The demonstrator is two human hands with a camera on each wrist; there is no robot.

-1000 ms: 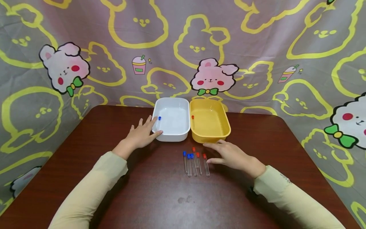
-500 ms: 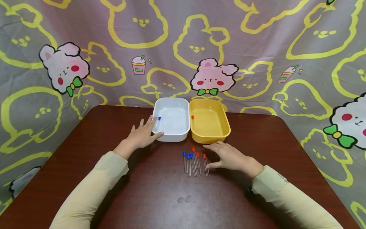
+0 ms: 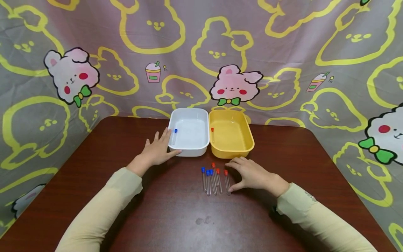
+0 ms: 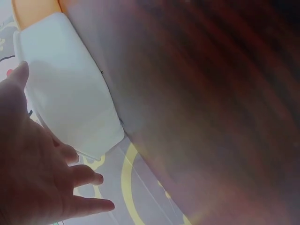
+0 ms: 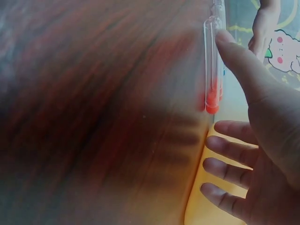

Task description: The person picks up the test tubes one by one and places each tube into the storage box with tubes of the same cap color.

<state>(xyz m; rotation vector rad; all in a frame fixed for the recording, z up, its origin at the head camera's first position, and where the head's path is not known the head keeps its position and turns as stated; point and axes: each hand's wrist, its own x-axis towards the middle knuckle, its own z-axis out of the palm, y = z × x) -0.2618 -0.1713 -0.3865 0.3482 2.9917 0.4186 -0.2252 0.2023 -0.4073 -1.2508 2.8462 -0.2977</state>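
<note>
My left hand rests spread against the near left corner of the white tub, its thumb along the front rim. Inside that tub lies a blue-capped test tube. My right hand hovers over the table beside the rightmost red-capped test tube, thumb tip near its glass end and fingers apart, holding nothing. In the right wrist view this tube lies close by the thumb. To its left are two more red-capped test tubes and three blue-capped test tubes.
The yellow tub stands against the white one, with a red-capped test tube inside. Both tubs sit near the back of the dark wooden table. A patterned curtain rises behind it.
My right thumb has shifted down along the rightmost red-capped tube toward its glass end. The left hand has slid very slightly toward me at the white tub. The tubes lie as before.
</note>
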